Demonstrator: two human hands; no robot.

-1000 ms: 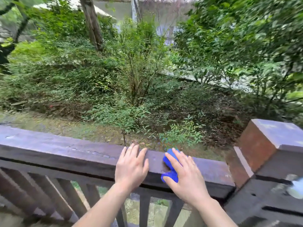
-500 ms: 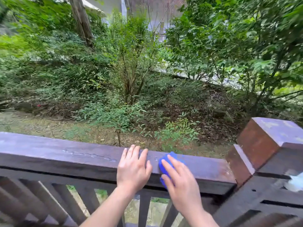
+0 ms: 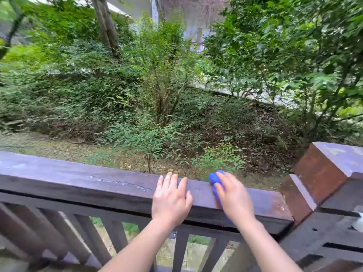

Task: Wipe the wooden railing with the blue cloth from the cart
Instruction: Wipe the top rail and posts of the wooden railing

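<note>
- The blue cloth (image 3: 214, 178) is bunched on the top face of the wooden railing (image 3: 82, 180), pressed down under the right hand (image 3: 234, 197); only its far end and a strip along the hand's left edge are seen.
- The right hand is closed loosely over the cloth, fingers curved across it; the grip is a press-and-hold rather than a pinch, as far as can be told.
- The left hand (image 3: 170, 201) is laid flat on the rail just beside the cloth, fingers extended, nothing held; it appears to be used as a brace.
- The relation that governs the next stroke: the rail's long axis runs left to right across the view, and the cloth sits near its right end, close to the corner post (image 3: 322, 171). Most of the rail's length lies to the left, beyond the left hand, where a line of water beads (image 3: 121, 183) is seen on the top face. A leftward stroke would probably be blocked by the left hand unless that hand is lifted or slid along.
- Compared with half a second ago, the right hand and cloth are found further right along the rail, so the gap between the two hands is wider; the left hand's place on the rail is about the same.
- Beyond the rail, shrubs (image 3: 163, 91) and leaf litter are seen, blurred in places.
</note>
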